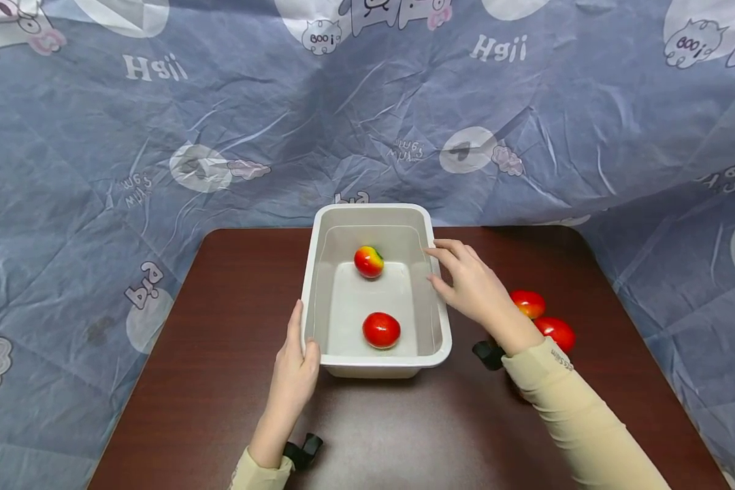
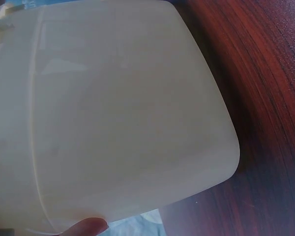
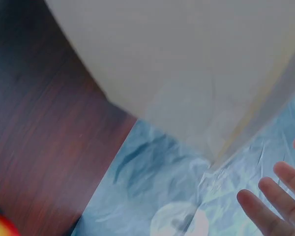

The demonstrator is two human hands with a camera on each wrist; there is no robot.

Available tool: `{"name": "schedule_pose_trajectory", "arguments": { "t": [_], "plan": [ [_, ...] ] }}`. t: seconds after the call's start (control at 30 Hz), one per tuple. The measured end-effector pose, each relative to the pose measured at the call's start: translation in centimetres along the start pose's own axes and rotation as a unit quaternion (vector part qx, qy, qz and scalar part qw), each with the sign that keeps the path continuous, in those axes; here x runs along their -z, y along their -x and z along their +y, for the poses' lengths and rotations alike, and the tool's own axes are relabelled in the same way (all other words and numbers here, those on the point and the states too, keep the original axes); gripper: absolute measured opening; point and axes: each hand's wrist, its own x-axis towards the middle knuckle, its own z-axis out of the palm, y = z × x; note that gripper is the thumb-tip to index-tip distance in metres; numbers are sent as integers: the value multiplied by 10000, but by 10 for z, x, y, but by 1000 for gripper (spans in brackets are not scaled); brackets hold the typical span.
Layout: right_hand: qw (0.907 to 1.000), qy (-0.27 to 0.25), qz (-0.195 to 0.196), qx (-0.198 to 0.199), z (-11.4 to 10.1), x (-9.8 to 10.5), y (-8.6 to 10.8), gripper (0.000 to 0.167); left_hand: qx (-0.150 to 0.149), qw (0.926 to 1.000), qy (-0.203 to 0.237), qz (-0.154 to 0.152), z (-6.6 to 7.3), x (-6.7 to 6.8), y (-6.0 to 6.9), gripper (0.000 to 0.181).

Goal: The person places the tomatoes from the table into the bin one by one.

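Observation:
A light grey plastic bin stands on the table, with a red-and-yellow fruit towards its far end and a red fruit nearer its front. At the front left corner, my left hand grips the rim, thumb on top and fingers along the outside. One fingertip of that hand shows against the bin's wall in the left wrist view. My right hand is at the right rim with its fingers spread. The right wrist view shows these fingers extended beside the bin.
Two red fruits lie on the brown table to the right, partly behind my right forearm. A blue-grey printed cloth hangs behind the table. Black bands are at both wrists.

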Motion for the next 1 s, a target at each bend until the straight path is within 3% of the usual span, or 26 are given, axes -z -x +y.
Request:
{"name": "schedule_pose_trajectory", "arguments": {
  "t": [0.23, 0.57, 1.0],
  "plan": [
    [9991, -54, 410, -113, 21, 11, 11, 38, 65, 10000, -25, -42, -1, 1, -1, 69],
    [9970, 125, -89, -755, 38, 18, 32, 39, 99, 9998, 0, -142, -2, 1, 0, 69],
    [9911, 385, -501, -1172, 62, 12, 63, 40, 9, 10000, 2, -85, -1, 1, 0, 68]
  ]
}}
